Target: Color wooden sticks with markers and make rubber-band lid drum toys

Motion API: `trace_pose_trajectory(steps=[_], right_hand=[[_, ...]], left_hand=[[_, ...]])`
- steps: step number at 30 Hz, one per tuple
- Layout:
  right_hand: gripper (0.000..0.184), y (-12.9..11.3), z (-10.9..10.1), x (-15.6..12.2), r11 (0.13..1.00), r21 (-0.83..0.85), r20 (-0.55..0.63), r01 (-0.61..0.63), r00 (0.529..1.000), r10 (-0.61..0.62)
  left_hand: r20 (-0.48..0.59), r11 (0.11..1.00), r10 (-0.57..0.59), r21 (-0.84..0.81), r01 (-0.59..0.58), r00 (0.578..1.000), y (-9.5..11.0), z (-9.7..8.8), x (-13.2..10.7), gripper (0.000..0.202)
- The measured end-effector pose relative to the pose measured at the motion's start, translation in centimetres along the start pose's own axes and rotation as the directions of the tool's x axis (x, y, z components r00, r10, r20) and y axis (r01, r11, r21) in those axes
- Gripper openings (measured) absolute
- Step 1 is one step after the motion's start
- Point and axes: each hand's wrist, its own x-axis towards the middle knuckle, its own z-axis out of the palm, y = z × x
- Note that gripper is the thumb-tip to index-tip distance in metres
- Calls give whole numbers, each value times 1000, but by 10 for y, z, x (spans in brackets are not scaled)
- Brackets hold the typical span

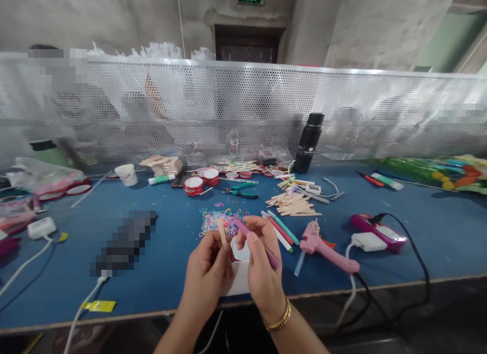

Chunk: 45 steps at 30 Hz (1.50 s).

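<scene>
My left hand (207,262) pinches a wooden craft stick (221,229), which points up from between thumb and fingers. In my right hand (264,268) is a purple marker pen (273,258), held like a writing tool with its upper tip near the stick. Beneath both hands lies a white sheet (239,280), partly covered by them. Just beyond the hands is a heap of small colourful clips or links (216,222). Several coloured markers (283,227) lie right of my right hand.
A pink glue gun (329,253) and a magenta power unit (380,232) with cables lie at right. Loose craft sticks (292,204), green-handled pliers (241,190) and a black bottle (309,143) stand or lie farther back. A phone (127,242) rests at left; a perforated metal screen (228,110) borders the table.
</scene>
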Motion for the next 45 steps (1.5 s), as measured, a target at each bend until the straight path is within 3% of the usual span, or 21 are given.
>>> trace_pose_trajectory(steps=[8, 14, 45], right_hand=[[5, 11, -1, -3, 922, -307, -4, 235, 969, -249], [10, 12, 1, -5, 823, -395, 25, 408, 900, -434], [7, 13, 0, -5, 800, -462, 39, 383, 910, -413]], left_hand=[[29, 981, 77, 176, -80, 997, -1, 2, -4, 16], [28, 973, 54, 222, -59, 998, -4, 3, -8, 21], [45, 951, 32, 305, -44, 998, 0, 1, -10, 21]])
